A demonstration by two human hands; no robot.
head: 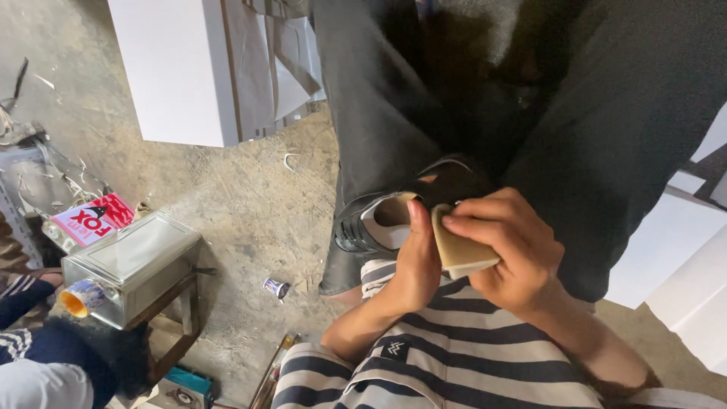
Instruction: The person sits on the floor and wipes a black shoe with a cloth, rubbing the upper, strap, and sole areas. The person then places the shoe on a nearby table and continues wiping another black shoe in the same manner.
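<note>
My right hand (pixel 509 254) grips a flat beige insole-like piece (pixel 463 257) by its end. The thumb of my left hand (pixel 415 261) presses on that same piece, and its fingers go behind a black-and-white shoe (pixel 372 227). The shoe rests against my knee, its beige lining facing me and part of it hidden by my left hand. Both hands are over my lap, above my striped shirt (pixel 454 356) and dark trousers (pixel 606 136).
A metal tin (pixel 132 269) with an orange-capped spout stands on a small wooden stool at the left, with a red-and-white packet (pixel 95 218) beside it. White boxes (pixel 178 68) stand at the top and at the right (pixel 681 257). Another person's dark striped sleeve (pixel 30 333) is at the bottom left.
</note>
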